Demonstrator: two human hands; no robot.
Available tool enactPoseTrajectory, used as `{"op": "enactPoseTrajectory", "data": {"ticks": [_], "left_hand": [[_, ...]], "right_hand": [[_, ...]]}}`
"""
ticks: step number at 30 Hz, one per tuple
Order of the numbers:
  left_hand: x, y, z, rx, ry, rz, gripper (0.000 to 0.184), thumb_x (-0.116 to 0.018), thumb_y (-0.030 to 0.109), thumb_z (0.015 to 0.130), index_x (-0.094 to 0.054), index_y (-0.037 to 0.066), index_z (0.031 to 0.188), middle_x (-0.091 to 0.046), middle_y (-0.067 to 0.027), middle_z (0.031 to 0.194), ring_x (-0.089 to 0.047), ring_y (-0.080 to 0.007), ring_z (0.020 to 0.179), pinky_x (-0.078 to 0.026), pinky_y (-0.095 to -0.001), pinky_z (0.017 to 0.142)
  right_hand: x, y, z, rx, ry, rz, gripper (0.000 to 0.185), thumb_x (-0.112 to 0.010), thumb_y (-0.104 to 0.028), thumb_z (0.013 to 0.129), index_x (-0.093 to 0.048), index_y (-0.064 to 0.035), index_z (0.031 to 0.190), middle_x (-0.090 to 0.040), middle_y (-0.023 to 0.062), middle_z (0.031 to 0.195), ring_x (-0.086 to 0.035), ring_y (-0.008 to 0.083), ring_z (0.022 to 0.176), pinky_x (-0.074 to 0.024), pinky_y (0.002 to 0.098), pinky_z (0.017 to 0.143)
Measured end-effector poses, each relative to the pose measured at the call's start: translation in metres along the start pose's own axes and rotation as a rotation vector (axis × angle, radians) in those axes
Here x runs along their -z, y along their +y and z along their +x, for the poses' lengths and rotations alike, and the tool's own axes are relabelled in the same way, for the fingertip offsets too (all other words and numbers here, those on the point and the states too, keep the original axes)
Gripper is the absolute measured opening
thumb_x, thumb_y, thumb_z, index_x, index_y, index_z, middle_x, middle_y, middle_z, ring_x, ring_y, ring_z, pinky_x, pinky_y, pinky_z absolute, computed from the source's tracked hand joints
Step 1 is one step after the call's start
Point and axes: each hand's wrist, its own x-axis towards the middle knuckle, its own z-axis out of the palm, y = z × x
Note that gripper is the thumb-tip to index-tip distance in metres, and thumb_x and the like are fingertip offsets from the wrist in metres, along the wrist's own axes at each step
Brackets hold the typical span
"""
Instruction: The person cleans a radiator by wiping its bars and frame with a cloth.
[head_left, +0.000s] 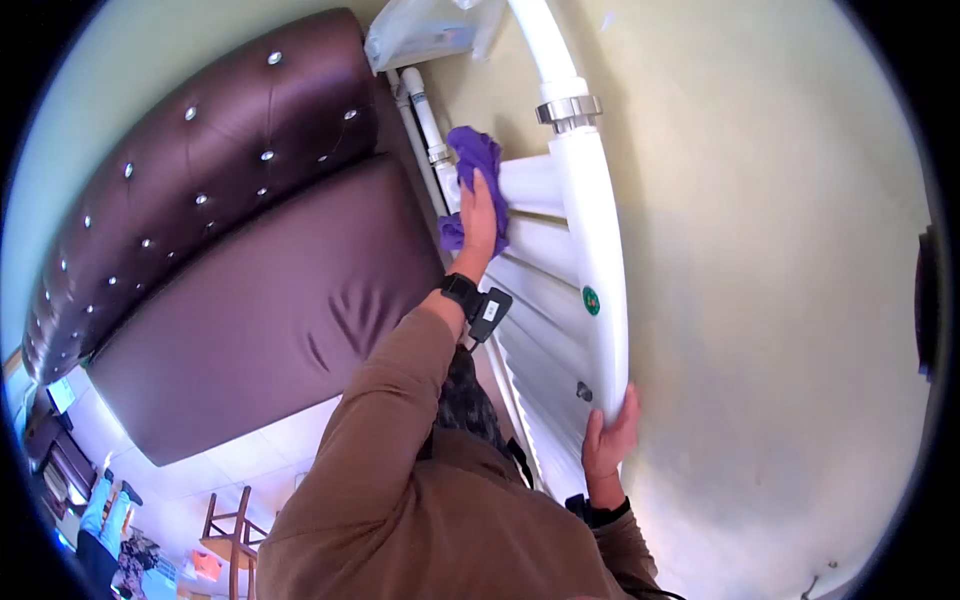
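A bunched purple cloth (477, 152) lies against the upper slats of a white radiator (596, 230), near its pipe end. My left hand (480, 220) has its fingers together on this cloth, pressing it to the slats; a dark watch-like band is on the wrist. Lower down, my right hand (611, 440) holds the long outer edge of the radiator, with the thumb on the front face and the fingers on the wall side. A round green sticker and a small metal valve are on the radiator between the two hands.
A brown tufted sofa (270, 300) stands close on the left. White pipes (545, 45) and a clear plastic bag (420, 35) are at the top. A pale wall (760, 300) fills the right. A wooden chair (235, 535) and a person in light blue trousers (105, 515) appear lower left.
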Motion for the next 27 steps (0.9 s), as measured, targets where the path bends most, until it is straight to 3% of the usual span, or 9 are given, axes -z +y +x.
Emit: {"op": "enactPoseTrajectory", "data": {"ticks": [1, 2, 3, 4, 8, 12, 20, 25, 27], "left_hand": [[0.008, -0.003, -0.007, 0.044, 0.017, -0.033, 0.061, -0.032, 0.042, 0.095, -0.034, -0.007, 0.131, -0.04, -0.0217, 0.134, -0.034, -0.0336, 0.126, -0.023, -0.0317, 0.106], [0.023, -0.023, -0.005, 0.148, 0.004, -0.098, 0.074, -0.034, 0.055, 0.09, -0.037, -0.006, 0.131, -0.046, -0.0202, 0.128, -0.042, -0.0293, 0.119, -0.028, -0.0306, 0.102], [0.02, -0.052, 0.038, 0.076, -0.016, -0.046, 0.063, -0.032, 0.044, 0.094, -0.037, -0.008, 0.129, -0.043, -0.0255, 0.129, -0.039, -0.0345, 0.123, -0.026, -0.0323, 0.104], [-0.025, -0.042, 0.088, 0.03, -0.072, -0.076, 0.066, -0.033, 0.047, 0.093, -0.038, -0.009, 0.128, -0.044, -0.0259, 0.128, -0.04, -0.0355, 0.122, -0.027, -0.0327, 0.104], [0.01, -0.075, 0.098, 0.166, -0.029, 0.144, 0.076, -0.032, 0.055, 0.089, -0.041, -0.011, 0.124, -0.046, -0.0311, 0.122, -0.041, -0.0418, 0.118, -0.03, -0.0368, 0.101], [0.003, -0.034, 0.061, 0.194, -0.042, 0.151, 0.076, -0.033, 0.055, 0.089, -0.04, -0.013, 0.123, -0.046, -0.0323, 0.121, -0.042, -0.0427, 0.117, -0.03, -0.0385, 0.1], [0.001, 0.111, -0.099, -0.101, -0.231, -0.32, 0.058, -0.039, 0.037, 0.094, -0.035, -0.012, 0.127, -0.041, -0.0256, 0.13, -0.039, -0.0343, 0.121, -0.024, -0.0343, 0.104], [0.003, 0.104, -0.11, -0.173, -0.261, -0.397, 0.051, -0.037, 0.03, 0.095, -0.036, -0.01, 0.127, -0.043, -0.0258, 0.127, -0.038, -0.0373, 0.12, -0.024, -0.0357, 0.104], [0.007, 0.091, -0.103, -0.2, -0.225, -0.269, 0.049, -0.036, 0.028, 0.095, -0.037, -0.01, 0.126, -0.044, -0.0263, 0.125, -0.04, -0.0395, 0.116, -0.027, -0.0367, 0.102]], "right_hand": [[0.013, -0.005, -0.01, 0.0, -0.035, -0.004, 0.057, -0.06, -0.02, 0.08, -0.037, 0.0002, 0.128, -0.052, 0.0223, 0.116, -0.053, 0.0382, 0.102, -0.0431, 0.0405, 0.088], [0.026, -0.01, -0.017, -0.001, -0.07, -0.009, 0.057, -0.059, -0.02, 0.08, -0.037, 0.0003, 0.128, -0.052, 0.0225, 0.116, -0.054, 0.0381, 0.101, -0.0435, 0.0401, 0.087], [-0.002, -0.003, 0.005, -0.015, -0.082, 0.011, 0.057, -0.059, -0.02, 0.08, -0.037, 0.0003, 0.128, -0.052, 0.0225, 0.116, -0.054, 0.0381, 0.101, -0.0435, 0.0401, 0.087], [-0.023, 0.002, 0.03, 0.011, 0.034, -0.03, 0.057, -0.059, -0.02, 0.08, -0.037, 0.0004, 0.128, -0.053, 0.0224, 0.116, -0.054, 0.038, 0.101, -0.0438, 0.0401, 0.086], [-0.019, -0.001, 0.015, -0.013, -0.036, -0.017, 0.056, -0.059, -0.02, 0.08, -0.038, 0.0002, 0.128, -0.053, 0.022, 0.115, -0.055, 0.0373, 0.099, -0.0447, 0.0404, 0.085], [-0.014, 0.0, 0.014, -0.002, -0.027, -0.065, 0.056, -0.058, -0.021, 0.081, -0.037, 0.0002, 0.128, -0.053, 0.0225, 0.114, -0.055, 0.0369, 0.098, -0.0449, 0.0401, 0.084], [-0.018, 0.003, 0.01, -0.011, 0.01, -0.049, 0.055, -0.057, -0.02, 0.083, -0.036, 0.0005, 0.13, -0.05, 0.0235, 0.117, -0.053, 0.0366, 0.102, -0.0431, 0.0389, 0.087], [-0.019, 0.002, 0.009, -0.048, 0.006, -0.02, 0.057, -0.058, -0.02, 0.083, -0.035, 0.0018, 0.13, -0.048, 0.0235, 0.12, -0.052, 0.0355, 0.106, -0.0412, 0.0382, 0.09], [-0.019, 0.002, 0.009, -0.056, 0.003, -0.017, 0.057, -0.058, -0.019, 0.082, -0.035, 0.0019, 0.13, -0.048, 0.0234, 0.121, -0.052, 0.0355, 0.106, -0.0409, 0.0381, 0.09]]}}
